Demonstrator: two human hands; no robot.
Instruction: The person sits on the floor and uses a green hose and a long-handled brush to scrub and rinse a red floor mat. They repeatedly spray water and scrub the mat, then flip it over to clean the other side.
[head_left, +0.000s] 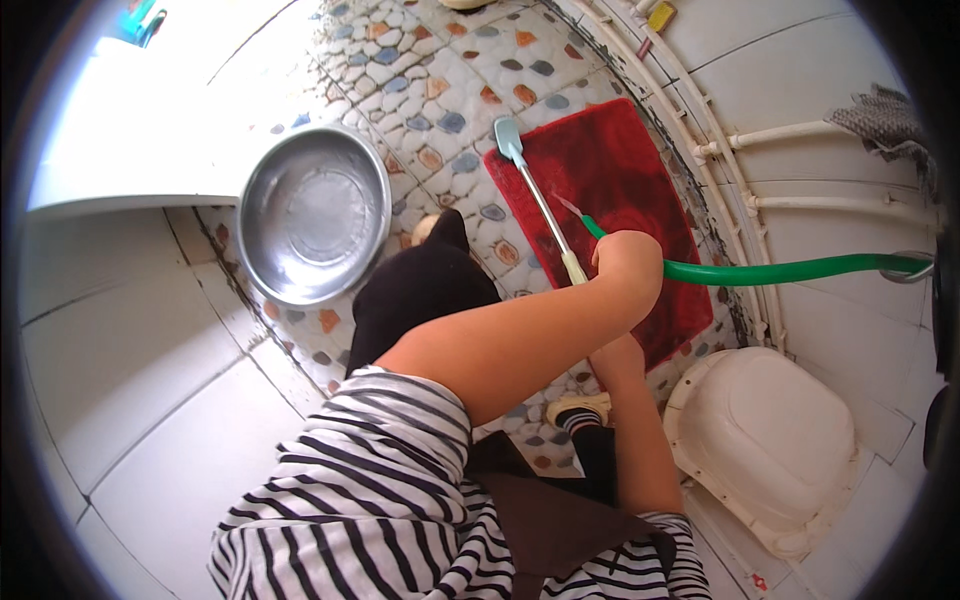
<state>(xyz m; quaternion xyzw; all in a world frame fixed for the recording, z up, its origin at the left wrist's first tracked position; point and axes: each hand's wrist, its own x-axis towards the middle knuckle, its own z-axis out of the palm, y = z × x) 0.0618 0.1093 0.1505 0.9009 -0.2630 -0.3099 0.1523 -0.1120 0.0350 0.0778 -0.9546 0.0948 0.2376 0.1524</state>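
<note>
My left hand (630, 259) grips a green hose (765, 271) near its end. A thin stream of water leaves the hose tip and falls on a wet red mat (622, 172) on the floor. My right hand (619, 358) is partly hidden under my left forearm. It is closed around the lower handle of a long-handled brush (541, 202), which has a pale blue head, a metal shaft and a cream grip. The brush head rests at the mat's upper left corner, and its bristles are not visible.
A round metal basin (315, 206) stands left on the pebble-patterned floor (461, 97). An upturned cream plastic tub (772, 442) leans by the right wall. Pipes (739, 202) run along that wall, with a grey cloth (881, 124) hung over one. My black-clad knee (420, 292) juts between basin and mat.
</note>
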